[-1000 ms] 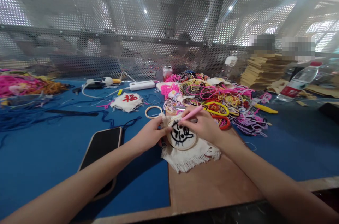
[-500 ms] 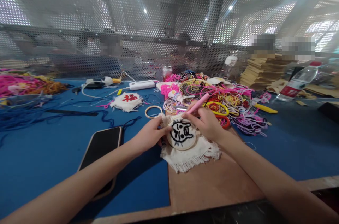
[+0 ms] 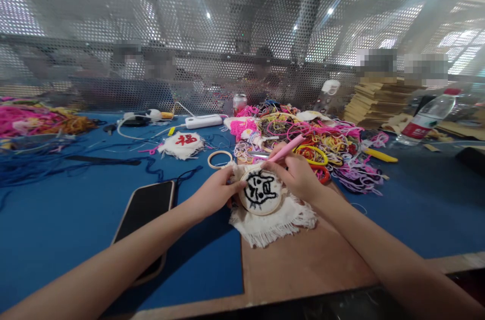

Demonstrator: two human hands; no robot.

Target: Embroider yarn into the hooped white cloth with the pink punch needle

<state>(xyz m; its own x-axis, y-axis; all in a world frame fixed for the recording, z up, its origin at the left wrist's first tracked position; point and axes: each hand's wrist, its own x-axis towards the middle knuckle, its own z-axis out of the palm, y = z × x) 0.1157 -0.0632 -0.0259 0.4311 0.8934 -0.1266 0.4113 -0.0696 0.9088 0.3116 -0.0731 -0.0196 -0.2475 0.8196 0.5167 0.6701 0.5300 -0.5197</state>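
My left hand (image 3: 216,190) grips the left edge of a round embroidery hoop (image 3: 279,207), thumb on top and the other fingers mostly hidden beneath. White cloth with a frayed fringe (image 3: 265,231) is stretched in it, bearing a face-like design in thick black yarn (image 3: 261,188). My right hand (image 3: 297,174) is closed around a pink punch needle pen (image 3: 286,149), which slants up to the right over the hoop's far edge. The pen's tip is hidden by my fingers. Just beyond lie scissors with yellow-and-red handles (image 3: 322,155).
A tangled yarn pile (image 3: 295,125) lies past the hoop. A phone (image 3: 146,224) rests by my left forearm, with an empty wooden hoop (image 3: 220,159) and a white piece with a red character (image 3: 185,143) farther off. A water bottle (image 3: 428,118) leans at right.
The pink pen has tilted slightly, its upper end shifting a little to the right. Both hands and the hoop stay almost in the same place.
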